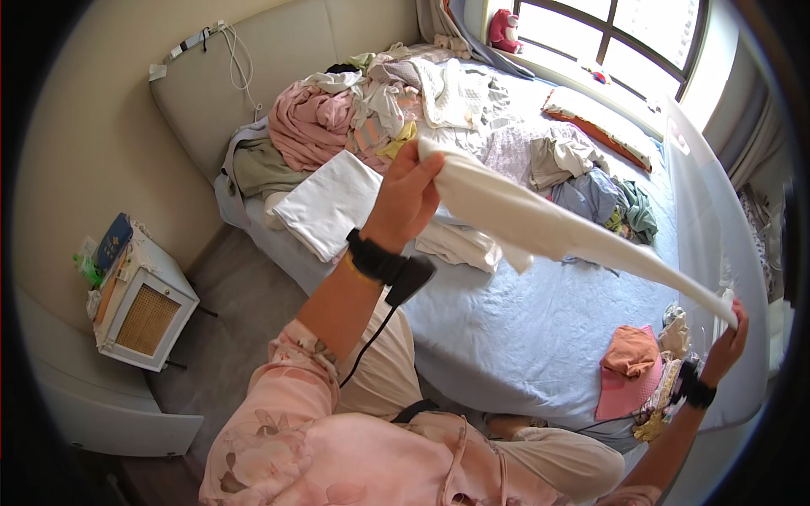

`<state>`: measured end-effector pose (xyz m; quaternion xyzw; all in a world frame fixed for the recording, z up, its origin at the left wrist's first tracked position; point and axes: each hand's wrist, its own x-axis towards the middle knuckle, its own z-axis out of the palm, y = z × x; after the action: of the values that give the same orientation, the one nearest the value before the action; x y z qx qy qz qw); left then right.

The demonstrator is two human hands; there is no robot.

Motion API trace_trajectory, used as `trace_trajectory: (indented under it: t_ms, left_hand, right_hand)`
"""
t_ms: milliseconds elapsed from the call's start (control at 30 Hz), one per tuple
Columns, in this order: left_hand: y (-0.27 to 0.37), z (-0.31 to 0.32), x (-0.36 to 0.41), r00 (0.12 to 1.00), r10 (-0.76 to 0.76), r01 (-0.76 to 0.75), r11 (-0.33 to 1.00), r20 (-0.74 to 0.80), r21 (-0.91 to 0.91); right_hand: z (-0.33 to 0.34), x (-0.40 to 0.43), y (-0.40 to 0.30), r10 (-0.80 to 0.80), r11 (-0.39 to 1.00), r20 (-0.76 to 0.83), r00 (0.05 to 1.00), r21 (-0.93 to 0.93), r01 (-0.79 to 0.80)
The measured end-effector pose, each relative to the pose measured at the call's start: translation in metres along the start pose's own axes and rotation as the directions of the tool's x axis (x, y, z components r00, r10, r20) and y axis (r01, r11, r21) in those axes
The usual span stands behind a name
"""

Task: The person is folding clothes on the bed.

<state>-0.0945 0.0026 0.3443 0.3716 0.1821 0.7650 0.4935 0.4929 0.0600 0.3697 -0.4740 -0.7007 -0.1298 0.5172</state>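
Between my two raised hands a cream-white cloth garment (531,215) is stretched above the bed. My left hand (405,193) grips its upper left end between thumb and fingers. At the far right, my right hand (728,345) pinches the opposite end. The cloth slopes down from left to right and a small flap hangs from its lower side; its exact kind I cannot tell. Beneath it lies the light blue bed sheet (506,341). A folded white cloth (329,202) rests on the bed left of my left hand, and a folded cream cloth (459,246) lies to its right.
Heaped clothes (310,123) cover the bed's head end, with more crumpled clothes (582,183) towards the window. A pink hat (629,386) lies near my right forearm, beside a translucent panel (715,253). A white bedside cabinet (149,303) stands at left. A cable (373,341) hangs from my left wrist.
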Motion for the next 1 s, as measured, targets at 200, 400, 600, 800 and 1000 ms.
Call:
trace_trajectory:
  t_ms: [200,400,600,800,1000]
  left_hand:
    - [-0.018,-0.014,-0.102,0.971,-0.205,0.209,0.978,-0.124,0.013]
    - [-0.102,-0.053,-0.21,0.612,-0.71,0.708,0.688,-0.347,-0.161]
    - [-0.128,-0.061,-0.235,0.275,-0.837,0.863,0.432,-0.474,-0.262]
    - [-0.142,-0.08,-0.228,0.202,-0.856,0.888,0.365,-0.475,-0.281]
    - [-0.144,-0.071,-0.216,0.166,-0.886,0.823,0.366,-0.432,-0.434]
  right_hand:
    - [-0.018,-0.102,-0.02,0.112,0.993,0.381,0.918,0.0,-0.121]
    - [0.004,-0.185,0.039,0.341,0.906,0.825,0.45,-0.162,-0.39]
    - [0.035,-0.207,0.071,0.291,0.953,0.948,0.128,-0.275,-0.13]
    - [0.057,-0.237,0.051,0.359,0.908,0.933,0.028,-0.342,-0.242]
    - [0.08,-0.265,-0.02,0.218,0.971,0.96,-0.178,-0.196,0.135]
